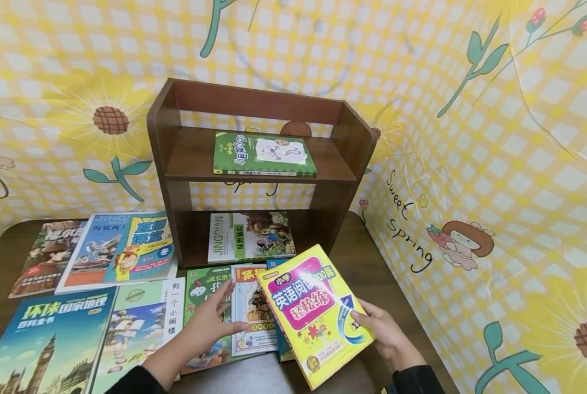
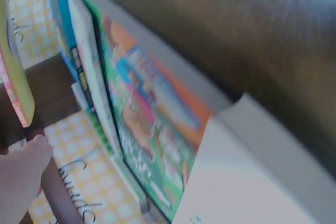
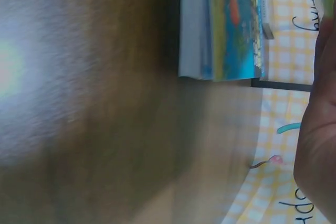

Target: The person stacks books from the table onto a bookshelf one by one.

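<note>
A yellow book (image 1: 318,317) with a pink title panel is tilted in the air, front cover up, over the front of the table. My right hand (image 1: 384,334) grips its right edge, thumb on the cover and the other fingers hidden beneath. My left hand (image 1: 207,323) is apart from the book, fingers spread and holding nothing, above a green book (image 1: 200,282) and a comic-style book (image 1: 254,339). In the left wrist view, part of the left hand (image 2: 23,174) shows near the yellow book's edge (image 2: 21,90). The right hand (image 3: 320,129) fills the right wrist view's right border.
A brown two-tier shelf (image 1: 259,98) stands behind, with a green book (image 1: 239,153) lying on its upper board and a white-and-green book (image 1: 224,241) on the lower. Several books, including a Big Ben cover (image 1: 47,339), cover the table's left. A blue book (image 1: 285,345) lies partly under the yellow one.
</note>
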The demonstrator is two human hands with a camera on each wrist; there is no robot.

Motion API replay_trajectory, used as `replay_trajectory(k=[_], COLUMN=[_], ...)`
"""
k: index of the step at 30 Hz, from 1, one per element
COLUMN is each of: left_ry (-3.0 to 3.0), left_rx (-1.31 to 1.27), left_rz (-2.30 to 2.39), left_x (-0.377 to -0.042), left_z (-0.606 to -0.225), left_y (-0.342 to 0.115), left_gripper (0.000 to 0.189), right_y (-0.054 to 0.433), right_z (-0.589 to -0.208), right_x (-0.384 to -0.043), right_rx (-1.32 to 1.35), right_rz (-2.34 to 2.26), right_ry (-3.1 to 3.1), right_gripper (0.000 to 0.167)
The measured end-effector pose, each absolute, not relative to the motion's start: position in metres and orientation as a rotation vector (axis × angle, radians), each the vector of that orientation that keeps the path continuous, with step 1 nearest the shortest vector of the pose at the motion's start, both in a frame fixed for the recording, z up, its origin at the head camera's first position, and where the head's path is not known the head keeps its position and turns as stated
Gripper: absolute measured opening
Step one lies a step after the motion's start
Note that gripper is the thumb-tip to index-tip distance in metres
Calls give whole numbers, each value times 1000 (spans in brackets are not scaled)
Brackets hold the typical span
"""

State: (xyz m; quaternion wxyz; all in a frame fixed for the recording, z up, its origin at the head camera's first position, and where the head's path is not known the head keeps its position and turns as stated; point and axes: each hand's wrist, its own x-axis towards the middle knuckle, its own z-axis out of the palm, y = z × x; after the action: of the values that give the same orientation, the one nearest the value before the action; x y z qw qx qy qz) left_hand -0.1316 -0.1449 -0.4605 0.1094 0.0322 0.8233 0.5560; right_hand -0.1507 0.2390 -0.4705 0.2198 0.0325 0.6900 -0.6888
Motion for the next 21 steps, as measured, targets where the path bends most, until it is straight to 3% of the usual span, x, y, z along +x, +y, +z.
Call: replay_trajectory(k=[10, 21], left_ry=[2408, 2256], left_rx=[271, 466], left_rz=[1595, 1661], left_x=[-128, -118], left_z=[-447, -431], left_y=[-163, -165], left_gripper=[123, 119], right_y=[233, 217], right_z=[-458, -436], right_x=[-167, -189], right_rx=[-259, -458], right_rz=[-1807, -1698], right_ry=[1696, 1528], right_gripper=[50, 38])
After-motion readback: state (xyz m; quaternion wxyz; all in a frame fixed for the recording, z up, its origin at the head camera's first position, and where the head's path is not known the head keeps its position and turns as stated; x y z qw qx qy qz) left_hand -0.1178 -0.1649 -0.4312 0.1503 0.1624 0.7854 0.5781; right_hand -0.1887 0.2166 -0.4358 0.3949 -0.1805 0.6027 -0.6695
